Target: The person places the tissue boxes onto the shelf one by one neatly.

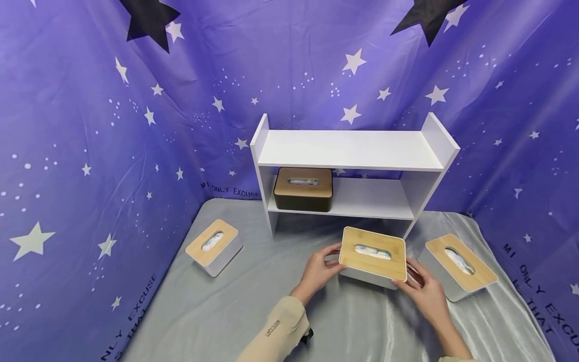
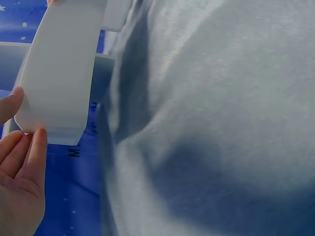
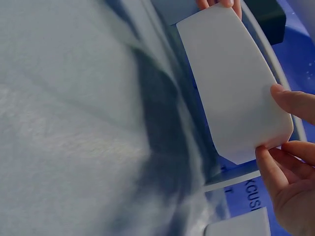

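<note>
Both hands hold a white tissue box with a bamboo lid [image 1: 372, 254] by its two ends, just in front of the white shelf unit [image 1: 348, 151]. My left hand [image 1: 322, 265] grips the left end, and my right hand [image 1: 418, 285] grips the right end. The box looks slightly raised and tilted above the grey cloth [image 1: 226, 311]. In the left wrist view, thumb and fingers of the left hand [image 2: 22, 142] pinch a corner of the box's white wall [image 2: 59, 73]. The right wrist view shows the right hand [image 3: 283, 147] pinching the white box [image 3: 236, 83] the same way.
A black tissue box with a wooden lid [image 1: 303, 188] sits on the lower shelf at its left. Two more white tissue boxes lie on the cloth, one at the left [image 1: 212, 247] and one at the right [image 1: 459, 267]. Starry purple curtains [image 1: 90, 151] close in the table.
</note>
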